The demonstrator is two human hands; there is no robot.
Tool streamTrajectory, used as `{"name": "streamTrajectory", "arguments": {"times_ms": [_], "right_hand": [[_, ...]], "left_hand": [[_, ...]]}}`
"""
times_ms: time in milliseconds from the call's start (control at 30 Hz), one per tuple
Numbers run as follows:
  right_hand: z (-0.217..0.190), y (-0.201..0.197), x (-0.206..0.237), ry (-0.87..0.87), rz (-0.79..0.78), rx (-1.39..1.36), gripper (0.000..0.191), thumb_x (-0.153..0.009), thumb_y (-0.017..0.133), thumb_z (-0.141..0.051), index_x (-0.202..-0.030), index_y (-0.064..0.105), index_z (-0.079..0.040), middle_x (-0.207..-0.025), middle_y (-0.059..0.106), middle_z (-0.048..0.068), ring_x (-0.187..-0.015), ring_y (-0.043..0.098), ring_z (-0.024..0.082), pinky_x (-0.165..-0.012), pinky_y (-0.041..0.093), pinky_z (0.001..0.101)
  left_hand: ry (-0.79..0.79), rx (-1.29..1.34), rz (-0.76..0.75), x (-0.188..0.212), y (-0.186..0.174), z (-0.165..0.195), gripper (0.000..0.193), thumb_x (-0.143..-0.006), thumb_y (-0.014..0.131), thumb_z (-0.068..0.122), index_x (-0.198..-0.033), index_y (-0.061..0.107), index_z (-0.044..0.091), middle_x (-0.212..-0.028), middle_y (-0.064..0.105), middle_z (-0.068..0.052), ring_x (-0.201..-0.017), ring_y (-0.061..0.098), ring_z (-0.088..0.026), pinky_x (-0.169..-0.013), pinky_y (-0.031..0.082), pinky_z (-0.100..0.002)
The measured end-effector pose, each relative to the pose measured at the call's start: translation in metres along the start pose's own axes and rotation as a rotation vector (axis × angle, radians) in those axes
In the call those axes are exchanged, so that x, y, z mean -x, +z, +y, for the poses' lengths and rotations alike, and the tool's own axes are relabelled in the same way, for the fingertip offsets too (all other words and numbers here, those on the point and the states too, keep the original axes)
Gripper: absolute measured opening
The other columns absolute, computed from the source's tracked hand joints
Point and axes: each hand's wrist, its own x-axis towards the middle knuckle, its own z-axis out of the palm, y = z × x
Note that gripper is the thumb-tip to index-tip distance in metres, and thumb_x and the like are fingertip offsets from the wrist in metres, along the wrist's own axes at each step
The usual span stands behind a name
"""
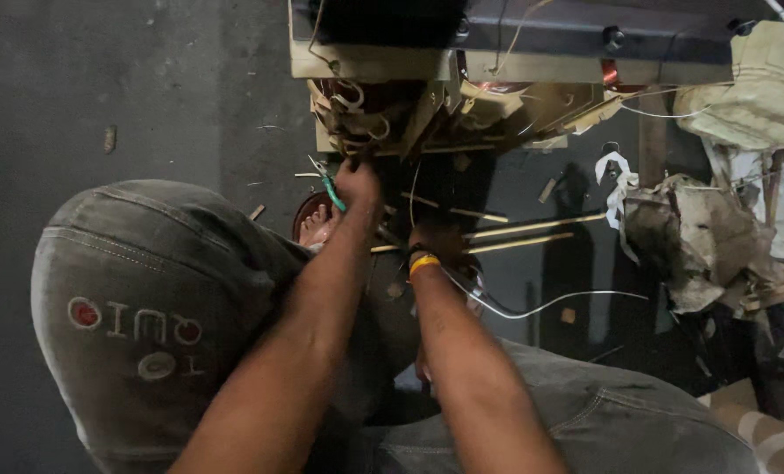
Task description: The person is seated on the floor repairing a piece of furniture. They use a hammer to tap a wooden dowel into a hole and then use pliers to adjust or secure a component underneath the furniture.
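Dark floor (146,70); left hand (357,186) clenched on green-handled pliers (330,189) at the half-stripped winding (383,118); right hand (436,239) grip unclear.

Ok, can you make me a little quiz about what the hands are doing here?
1. True or false: the left hand holds a green-handled tool.
2. What is on the wrist by the right hand? A) a yellow band B) a red glove C) a blue watch
3. Fill in: a thin white ___ trails off to the right of that wrist.

Key: 1 true. 2 A, the yellow band. 3 wire.
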Motion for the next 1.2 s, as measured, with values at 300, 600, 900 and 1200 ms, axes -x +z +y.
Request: {"name": "streamTrajectory", "arguments": {"times_ms": [300, 600, 900, 1200], "right_hand": [[-0.046, -0.047, 0.019, -0.129, 0.246, -0.592, 0.041, -0.098, 0.054, -0.036, -0.116, 0.073, -0.005, -0.121, 0.073, 0.019, -0.109, 0.070, 0.037, -0.093, 0.055, 0.0506], [-0.021, -0.011, -0.004, 0.323, -0.124, -1.528, 0.042, -0.102, 0.056, -0.037, -0.107, 0.073, 0.001, -0.116, 0.076, 0.024, -0.104, 0.073, 0.042, -0.089, 0.060, 0.0532], [0.036, 0.017, 0.001, 0.041, 0.028, -0.116, 0.043, -0.102, 0.054, -0.043, -0.120, 0.074, -0.010, -0.125, 0.071, 0.019, -0.112, 0.069, 0.037, -0.094, 0.053, 0.0489], [0.027, 0.003, -0.016, -0.019, -0.226, -0.099, 0.057, -0.100, 0.051, -0.060, -0.132, 0.068, -0.017, -0.135, 0.068, 0.017, -0.123, 0.064, 0.037, -0.104, 0.050, 0.0470]], "left_hand": [[0.358, -0.418, 0.064, 0.005, -0.048, 0.021, 0.029, -0.091, 0.067, 0.028, -0.106, 0.072, 0.004, -0.099, 0.075, -0.018, -0.088, 0.071, -0.037, -0.078, 0.055, -0.047], [0.708, -0.891, -0.348, 0.017, -0.060, -0.027, 0.038, -0.086, 0.070, 0.035, -0.109, 0.071, 0.004, -0.106, 0.071, -0.022, -0.092, 0.068, -0.044, -0.077, 0.054, -0.052], [0.220, -1.221, -0.246, 0.013, -0.051, -0.051, 0.035, -0.083, 0.070, 0.036, -0.102, 0.077, 0.007, -0.103, 0.075, -0.020, -0.097, 0.071, -0.042, -0.091, 0.054, -0.052], [0.276, -0.941, -0.553, 0.023, -0.014, -0.063, 0.044, -0.080, 0.073, 0.045, -0.100, 0.077, 0.006, -0.101, 0.075, -0.021, -0.096, 0.073, -0.039, -0.084, 0.058, -0.049]]}}
